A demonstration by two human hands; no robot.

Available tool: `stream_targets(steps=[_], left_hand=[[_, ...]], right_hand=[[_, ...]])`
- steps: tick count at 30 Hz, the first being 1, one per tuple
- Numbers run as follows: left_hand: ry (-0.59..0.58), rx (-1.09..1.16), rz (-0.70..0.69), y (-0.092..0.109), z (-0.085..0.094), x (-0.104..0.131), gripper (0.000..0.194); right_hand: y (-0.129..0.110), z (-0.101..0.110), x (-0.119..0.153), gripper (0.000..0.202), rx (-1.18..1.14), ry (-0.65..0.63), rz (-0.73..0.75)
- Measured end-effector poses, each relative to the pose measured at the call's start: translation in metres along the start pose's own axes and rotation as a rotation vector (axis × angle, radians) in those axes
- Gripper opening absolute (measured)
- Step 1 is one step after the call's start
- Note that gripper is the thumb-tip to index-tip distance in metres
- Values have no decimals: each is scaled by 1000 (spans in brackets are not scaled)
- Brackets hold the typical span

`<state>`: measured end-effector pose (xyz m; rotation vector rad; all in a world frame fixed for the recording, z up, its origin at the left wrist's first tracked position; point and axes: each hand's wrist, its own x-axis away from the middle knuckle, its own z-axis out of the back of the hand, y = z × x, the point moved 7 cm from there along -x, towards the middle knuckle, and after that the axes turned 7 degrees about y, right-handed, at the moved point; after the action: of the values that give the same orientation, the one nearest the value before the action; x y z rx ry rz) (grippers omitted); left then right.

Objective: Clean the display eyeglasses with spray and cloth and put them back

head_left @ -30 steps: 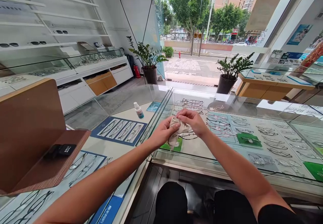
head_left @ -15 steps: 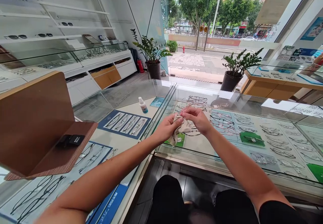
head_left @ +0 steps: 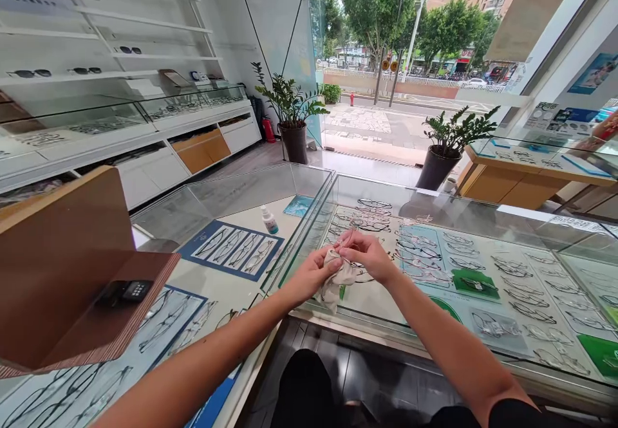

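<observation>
My left hand (head_left: 309, 276) is closed on a crumpled beige cloth (head_left: 334, 286), which hangs down below the fingers. My right hand (head_left: 371, 255) pinches a pair of thin-rimmed glasses (head_left: 342, 243) right against the cloth. Most of the glasses are hidden by my fingers and the cloth. Both hands meet above the glass display case (head_left: 367, 299), where rows of eyeglass frames (head_left: 374, 215) lie under the top.
On the left counter stand a small white spray bottle (head_left: 269, 219), a blue tray of glasses (head_left: 232, 248) and a brown folding stand (head_left: 67, 260) with a black device. Potted plants (head_left: 293, 138) flank the glass entrance. Wall shelves hold sunglasses (head_left: 29, 73).
The view has tilted up slightly, so hands and counter sit lower. My hands stay together with the cloth and glasses between them; the fingers have shifted a little.
</observation>
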<state>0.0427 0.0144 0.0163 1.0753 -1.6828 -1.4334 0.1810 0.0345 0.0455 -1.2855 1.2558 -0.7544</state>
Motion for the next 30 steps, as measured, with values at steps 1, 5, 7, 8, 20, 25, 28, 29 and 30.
stream_targets(steps=[1,5,7,8,20,25,28,29,30], left_hand=[[22,-27,-24,2,2,-1,50],[38,-102,-38,4,5,-3,56],[20,-107,-47,5,5,-3,58],[6,-105,-55,6,4,-3,57],[133,-96,-76,5,9,-5,58],[93,-126,-100,20,-4,1,58],[119,-99,-117,33,-8,6,57],[151,-68,-122,38,-6,7,57],[194,-33,-127,42,-3,8,57]], right_hand=[[2,0,-1,29,8,-3,-4],[8,-1,-3,31,18,-9,-18],[9,0,-3,32,19,-5,-17],[9,1,-4,32,23,0,-14],[10,2,-6,29,42,38,7],[-7,2,-2,25,-49,82,13],[-32,6,1,24,-87,128,40],[-40,9,3,24,-103,158,51],[-50,13,7,24,-120,199,66]])
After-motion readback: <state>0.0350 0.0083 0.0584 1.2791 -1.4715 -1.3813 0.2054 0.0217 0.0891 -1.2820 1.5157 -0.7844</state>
